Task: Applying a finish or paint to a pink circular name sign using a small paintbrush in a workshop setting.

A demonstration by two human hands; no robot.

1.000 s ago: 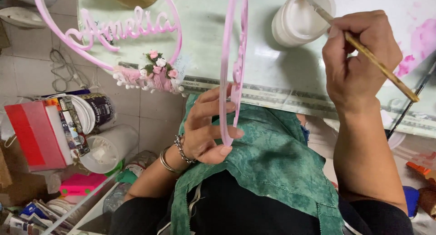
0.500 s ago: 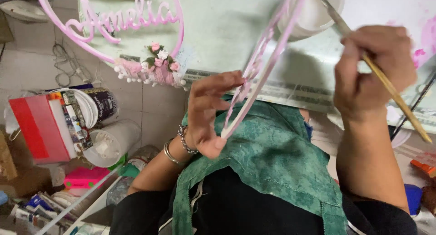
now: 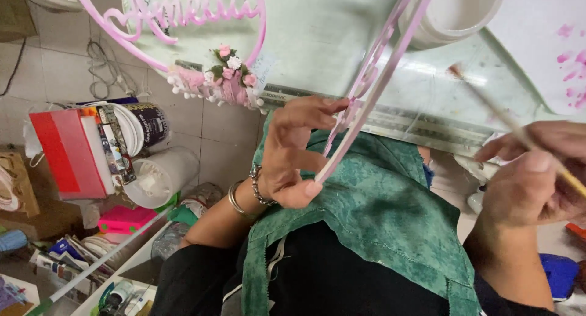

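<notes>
Far left of the frame, a red box (image 3: 64,151) stands on the tiled floor beside white plastic buckets (image 3: 160,174), with a bright pink case (image 3: 127,219) lower down among the clutter. At upper left, a pink hoop with looping script lettering and a cluster of small fabric flowers (image 3: 226,72) lies on the pale green glass desk (image 3: 317,35), its flower end hanging over the desk's near edge.

Centre frame now: the left hand (image 3: 293,154) is raised in front of the green apron (image 3: 378,230), palm turned toward the camera, wrist ringed with metal bangles (image 3: 247,197). Its grip is closed on the thin pink flat hoop (image 3: 372,78), thumb and fingertips pinching the lower end. The hoop is seen edge-on, its long axis running diagonally from the thumb at centre up and right to the top edge of the frame, tilted over the desk.

Upper right, a white round tub (image 3: 452,14) sits on the desk. Far right, the right hand (image 3: 537,175) is curled, grip tight on a slim wooden paintbrush (image 3: 506,117) whose bristle tip points up-left toward the hoop, not touching it.
</notes>
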